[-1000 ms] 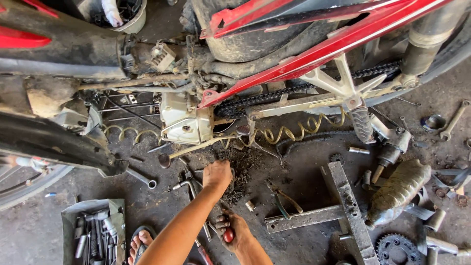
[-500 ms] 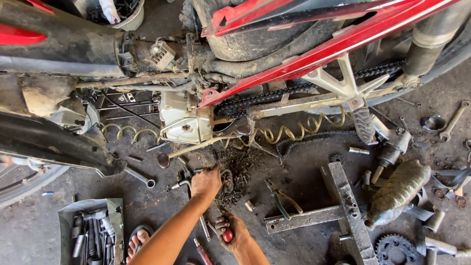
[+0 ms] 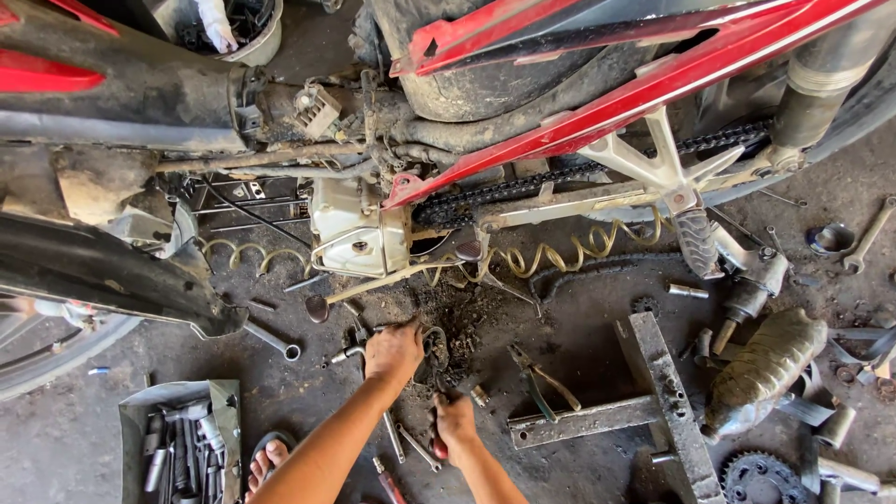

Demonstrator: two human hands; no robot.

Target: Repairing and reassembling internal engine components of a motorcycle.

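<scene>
My left hand (image 3: 392, 353) rests on the dirty floor under a red motorcycle (image 3: 653, 84), fingers curled on a dark round part (image 3: 435, 343) at the edge of a pile of black grime (image 3: 462, 327). Just nearer me, my right hand (image 3: 455, 420) is closed on a red-handled tool (image 3: 437, 448) whose tip points up toward that part. Both hands sit below the pale engine casing (image 3: 359, 229) and the drive chain (image 3: 560, 182).
Pliers (image 3: 539, 383) lie right of my hands, beside a rusty cross-shaped metal stand (image 3: 653, 397). A sprocket (image 3: 758, 476) and a dusty cylinder (image 3: 765, 369) lie at the right. A tray of tools (image 3: 177, 439), my sandalled foot (image 3: 271, 457) and a wrench (image 3: 273, 339) are at the left.
My left hand has slid a little left and nearer me across the floor. My right hand has shifted slightly up and right with its tool.
</scene>
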